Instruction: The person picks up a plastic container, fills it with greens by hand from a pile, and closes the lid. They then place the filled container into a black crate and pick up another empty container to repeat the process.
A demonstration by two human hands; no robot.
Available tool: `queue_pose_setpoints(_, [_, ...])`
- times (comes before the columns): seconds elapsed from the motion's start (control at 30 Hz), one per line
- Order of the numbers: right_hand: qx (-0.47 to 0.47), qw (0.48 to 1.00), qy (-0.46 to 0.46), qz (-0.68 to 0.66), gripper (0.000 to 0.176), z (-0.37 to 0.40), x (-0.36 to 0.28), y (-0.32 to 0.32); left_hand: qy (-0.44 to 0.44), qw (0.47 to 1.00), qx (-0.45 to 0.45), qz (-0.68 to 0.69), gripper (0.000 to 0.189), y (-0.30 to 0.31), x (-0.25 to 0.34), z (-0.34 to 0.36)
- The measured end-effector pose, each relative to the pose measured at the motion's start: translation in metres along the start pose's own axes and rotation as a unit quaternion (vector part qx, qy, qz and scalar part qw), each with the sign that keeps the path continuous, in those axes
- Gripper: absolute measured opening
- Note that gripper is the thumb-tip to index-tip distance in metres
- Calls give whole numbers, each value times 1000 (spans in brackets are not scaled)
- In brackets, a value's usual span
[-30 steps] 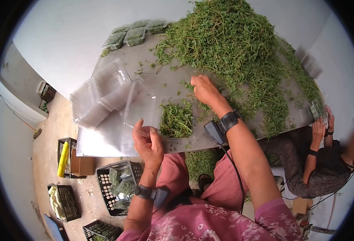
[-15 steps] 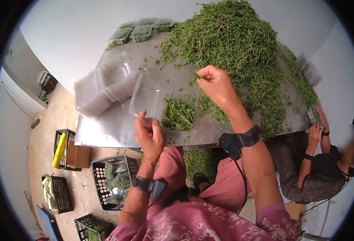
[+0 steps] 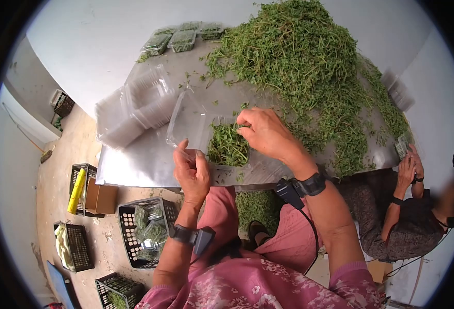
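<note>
A clear plastic clamshell container (image 3: pixel 247 158) lies on the metal table near its front edge, with its lid (image 3: pixel 188 121) folded out to the left. Leafy green sprigs (image 3: pixel 227 144) partly fill its base. My left hand (image 3: pixel 192 172) grips the container's near left side between thumb and fingers. Above the right part of the base, my right hand (image 3: pixel 268 134) is closed in a pinch on a few sprigs, partly hidden by the fingers. Just beyond it rises a large heap of the same greens (image 3: pixel 299 56).
Stacked empty containers (image 3: pixel 134 108) stand to the left, and filled ones (image 3: pixel 183 40) at the back. A black crate (image 3: pixel 126 232) with packed containers sits on the floor. At the right, a co-worker's hands (image 3: pixel 410 167) hold another container.
My right hand has come down and toward me, from beside the heap to over the container. My left hand stays in place. The co-worker's hands have shifted slightly.
</note>
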State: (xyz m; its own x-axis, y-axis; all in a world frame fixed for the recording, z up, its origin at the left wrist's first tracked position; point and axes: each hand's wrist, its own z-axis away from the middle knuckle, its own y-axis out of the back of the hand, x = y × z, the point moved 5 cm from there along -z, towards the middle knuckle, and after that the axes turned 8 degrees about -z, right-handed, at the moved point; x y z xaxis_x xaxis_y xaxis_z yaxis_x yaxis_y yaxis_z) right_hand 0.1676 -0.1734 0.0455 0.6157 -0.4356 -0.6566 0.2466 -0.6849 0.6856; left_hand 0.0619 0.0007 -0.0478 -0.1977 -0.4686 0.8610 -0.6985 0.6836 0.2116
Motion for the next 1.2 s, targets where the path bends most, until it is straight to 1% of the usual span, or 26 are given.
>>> queue_pose_setpoints(0.07, [-32, 999, 17, 34, 20, 3, -6, -15, 1, 1000, 1, 10, 35, -1, 0, 0])
queue_pose_setpoints(0.1, [-95, 995, 13, 34, 20, 4, -3, -29, 2, 1000, 2, 15, 35, -1, 0, 0])
queue_pose_setpoints(0.2, [-128, 982, 44, 131, 16, 9, -8, -54, -2, 1000, 5, 3, 35, 0, 4, 0])
queue_pose_setpoints(0.23, [-130, 982, 45, 130, 14, 10, -7, -55, -6, 1000, 3, 2, 35, 0, 4, 0])
queue_pose_setpoints(0.33, [-152, 982, 37, 105, 15, 11, -9, -43, -19, 1000, 4, -4, 35, 0, 0, 0])
queue_pose_setpoints(0.4, [-139, 988, 0, 74, 16, 3, -8, -26, -30, 999, 9, -9, 35, 0, -1, 0])
queue_pose_setpoints(0.43, [-134, 989, -18, 58, 16, 1, -7, -20, -23, 1000, 8, -6, 35, 0, 0, 0])
queue_pose_setpoints(0.53, [-46, 998, -23, 43, 17, -1, -7, -4, -3, 1000, 6, -1, 35, 0, 1, 1])
queue_pose_setpoints(0.63, [-17, 997, 42, 68, 16, 4, -4, -14, 0, 1000, 3, -5, 35, 0, 1, 0])
queue_pose_setpoints(0.73, [-18, 990, 19, 135, 23, -1, 9, -22, -5, 1000, 4, -6, 36, 0, 2, 0])
queue_pose_setpoints(0.83, [29, 990, 16, 140, 17, -5, 6, -16, -9, 1000, 5, -5, 36, 0, 1, 0])
queue_pose_setpoints(0.93, [31, 990, 49, 132, 27, -8, 11, -27, -7, 1000, 1, -3, 35, -1, 1, 0])
queue_pose_setpoints(1.03, [26, 980, 40, 193, 22, -10, 16, -32, -11, 1000, -1, -1, 34, 0, 4, 0])
queue_pose_setpoints(1.1, [45, 981, 52, 180, 19, -12, 14, -24, -29, 1000, 6, 4, 34, 0, 6, 0])
queue_pose_setpoints(1.2, [69, 983, 60, 160, 16, -12, 2, -8, -10, 1000, 0, 13, 33, -1, 5, 0])
